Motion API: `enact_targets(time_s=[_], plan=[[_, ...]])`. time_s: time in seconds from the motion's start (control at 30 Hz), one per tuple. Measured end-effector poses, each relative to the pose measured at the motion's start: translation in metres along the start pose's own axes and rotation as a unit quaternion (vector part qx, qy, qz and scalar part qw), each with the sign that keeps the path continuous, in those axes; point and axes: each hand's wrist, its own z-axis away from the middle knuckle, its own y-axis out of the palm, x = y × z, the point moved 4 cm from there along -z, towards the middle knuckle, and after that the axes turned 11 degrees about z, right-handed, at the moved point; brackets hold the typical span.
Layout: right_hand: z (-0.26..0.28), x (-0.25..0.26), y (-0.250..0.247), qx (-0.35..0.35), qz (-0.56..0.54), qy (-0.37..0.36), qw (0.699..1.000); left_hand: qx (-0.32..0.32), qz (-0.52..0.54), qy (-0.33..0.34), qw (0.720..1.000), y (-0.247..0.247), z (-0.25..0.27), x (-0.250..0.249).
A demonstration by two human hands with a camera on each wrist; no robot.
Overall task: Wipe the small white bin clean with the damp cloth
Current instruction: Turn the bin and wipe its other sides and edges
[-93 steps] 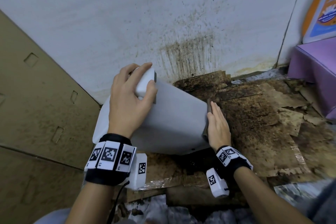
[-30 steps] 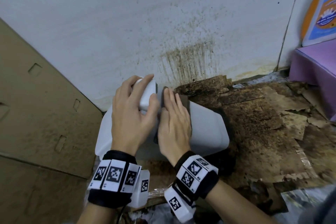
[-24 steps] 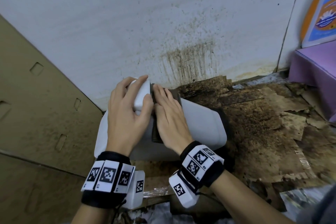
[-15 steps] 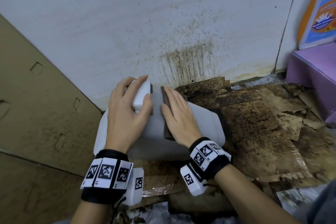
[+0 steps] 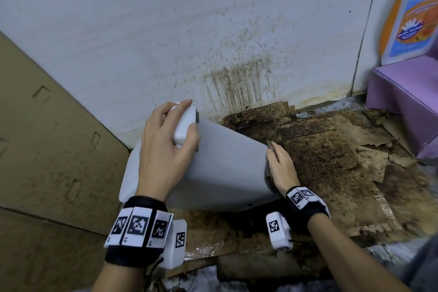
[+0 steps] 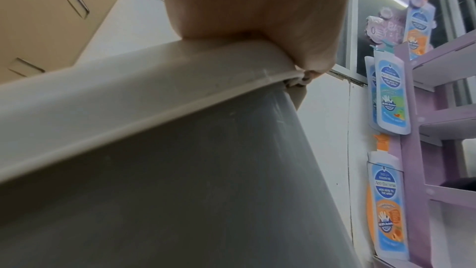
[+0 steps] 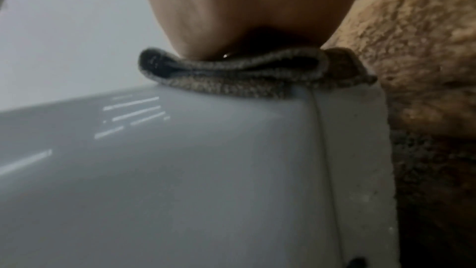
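The small white plastic bin (image 5: 222,161) lies tipped on the dirty cardboard floor (image 5: 331,173). The left hand (image 5: 166,149) still grips its lid end. The right hand (image 5: 282,168), fingers flat together, has slid the folded grey-brown cloth (image 7: 257,74) from the middle to the bottom end at 3 o'clock.

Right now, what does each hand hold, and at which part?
Left hand grips the white bin at its lid end. Right hand presses the folded cloth flat against the bin's bottom edge.

Smooth plastic bin (image 5: 227,163), knitted cloth (image 7: 257,76)
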Motion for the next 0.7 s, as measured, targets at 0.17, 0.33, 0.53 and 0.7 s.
enact_targets(time_s=[0.17,0.33,0.53,0.7], plan=[[-0.005,-0.002,0.002,-0.003,-0.006,0.022,1.0,-0.005,-0.004,0.005,1.0,0.002,-0.002,-0.001],[-0.004,0.002,-0.002,-0.029,-0.016,0.039,0.999,-0.009,-0.009,0.005,1.0,0.006,-0.003,0.0],[0.015,0.027,-0.012,-0.066,-0.068,0.045,0.994,-0.009,-0.011,0.002,1.0,0.005,-0.007,0.003],[0.028,0.08,-0.017,-0.063,-0.168,-0.01,0.984,-0.005,-0.008,0.009,1.0,0.01,-0.01,0.0]])
